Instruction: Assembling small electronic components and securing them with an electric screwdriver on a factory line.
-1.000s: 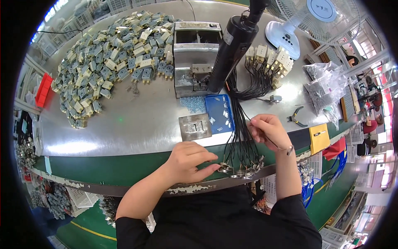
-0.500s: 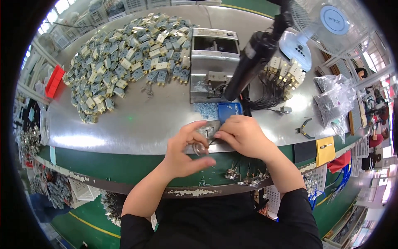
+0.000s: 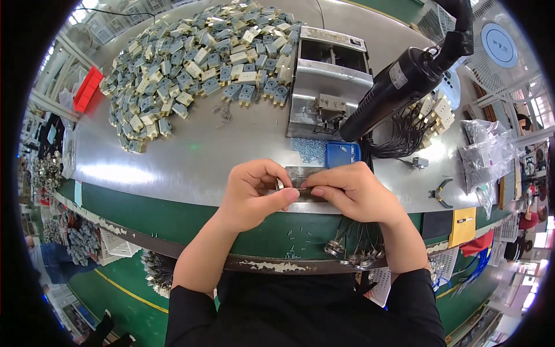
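Between the thumb and fingers of my left hand (image 3: 251,194) is a small round metal part (image 3: 280,184), seen nearly edge-on. My right hand (image 3: 358,191) has its thumb and fingertips pinched together just right of it, on what looks like the part's thin stem; the fingers hide most of it. Both hands are over a small metal fixture (image 3: 298,171) near the front of the steel tabletop. Just beyond the fixture lie a patch of small bluish screws (image 3: 309,150) and a blue box (image 3: 342,154). Similar round metal parts with thin stems (image 3: 352,254) lie at the front edge, by my right forearm.
A large heap of grey-and-cream blocks (image 3: 196,63) covers the back left. A metal machine (image 3: 324,81) and a thick black cylinder on an arm (image 3: 393,87) stand ahead. Rightward are cabled blocks (image 3: 433,115), pliers (image 3: 442,194), a plastic bag (image 3: 485,153) and a fan (image 3: 498,45).
My left hand has turned and closed its fingers around the round metal part, which now sits nearer my right fingertips. The whole view has shifted, so the bench stands further right.
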Motion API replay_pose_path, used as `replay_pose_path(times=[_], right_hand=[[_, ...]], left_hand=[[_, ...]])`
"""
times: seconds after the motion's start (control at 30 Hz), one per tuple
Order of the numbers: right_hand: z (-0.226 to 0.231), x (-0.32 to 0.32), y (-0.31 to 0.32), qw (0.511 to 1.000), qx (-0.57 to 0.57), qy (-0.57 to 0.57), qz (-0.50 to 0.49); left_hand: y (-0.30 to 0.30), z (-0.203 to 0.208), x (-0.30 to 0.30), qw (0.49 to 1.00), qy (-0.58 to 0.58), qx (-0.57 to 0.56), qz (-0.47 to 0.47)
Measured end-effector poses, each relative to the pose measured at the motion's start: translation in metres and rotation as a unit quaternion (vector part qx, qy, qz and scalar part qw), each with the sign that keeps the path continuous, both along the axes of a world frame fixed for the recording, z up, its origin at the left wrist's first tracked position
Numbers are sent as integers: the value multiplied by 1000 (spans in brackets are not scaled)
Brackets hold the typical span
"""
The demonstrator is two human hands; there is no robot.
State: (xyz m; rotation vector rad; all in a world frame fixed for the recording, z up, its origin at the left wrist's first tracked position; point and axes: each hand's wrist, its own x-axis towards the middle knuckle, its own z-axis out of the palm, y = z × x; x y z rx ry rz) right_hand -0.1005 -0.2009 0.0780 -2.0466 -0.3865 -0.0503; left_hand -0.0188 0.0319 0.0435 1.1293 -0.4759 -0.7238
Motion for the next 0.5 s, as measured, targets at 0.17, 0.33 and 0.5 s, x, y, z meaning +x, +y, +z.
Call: replay_pose_path(times=[0.17, 0.33, 0.5], right_hand=[[8, -6, -1, 998, 3, -70, 2], [7, -12, -8, 974, -113, -193, -45], [10, -11, -27, 987, 4, -158, -18]], left_hand=[[-1, -7, 9, 987, -161, -28, -10], [-9, 4, 14, 947, -314, 74, 5], [-22, 8, -2, 989, -11, 13, -149]])
